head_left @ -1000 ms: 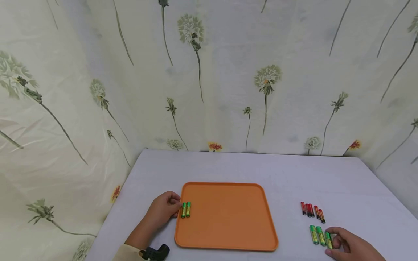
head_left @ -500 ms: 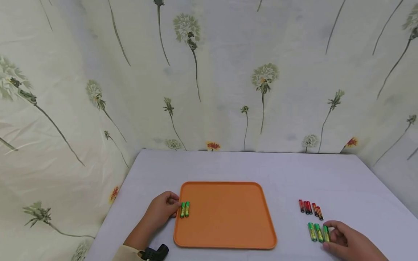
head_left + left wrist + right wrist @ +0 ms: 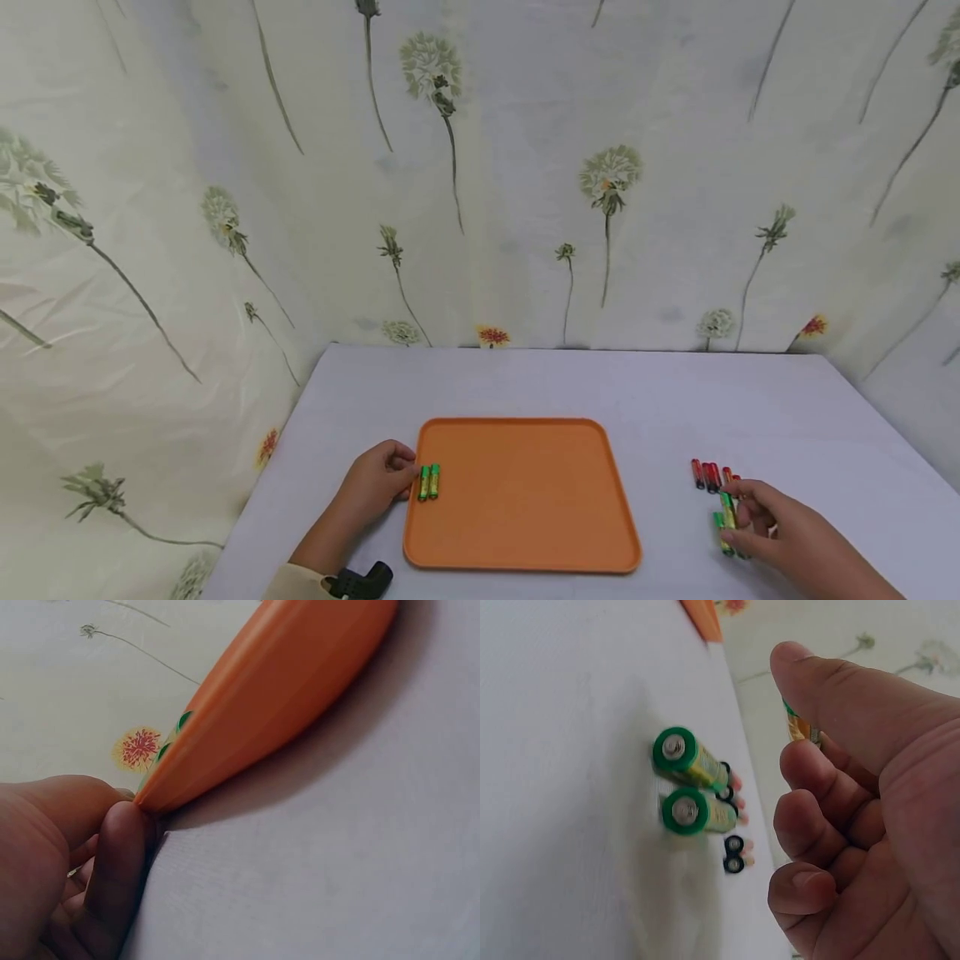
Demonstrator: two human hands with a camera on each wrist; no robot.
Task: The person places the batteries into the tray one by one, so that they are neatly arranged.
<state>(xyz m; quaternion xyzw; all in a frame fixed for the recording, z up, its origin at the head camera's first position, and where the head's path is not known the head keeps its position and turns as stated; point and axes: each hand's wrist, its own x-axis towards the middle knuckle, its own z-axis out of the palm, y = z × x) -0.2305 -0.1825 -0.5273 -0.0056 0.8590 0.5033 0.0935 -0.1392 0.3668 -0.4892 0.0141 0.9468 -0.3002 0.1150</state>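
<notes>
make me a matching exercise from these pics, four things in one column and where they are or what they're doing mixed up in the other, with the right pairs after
Column one
1. left hand
2. right hand
3. orange tray
4. red batteries

Column two
A. bears two green batteries
B. in a loose row on the table
C. at the tray's left edge
D. holds one green battery

Right pairs: 1-C, 2-D, 3-A, 4-B
</notes>
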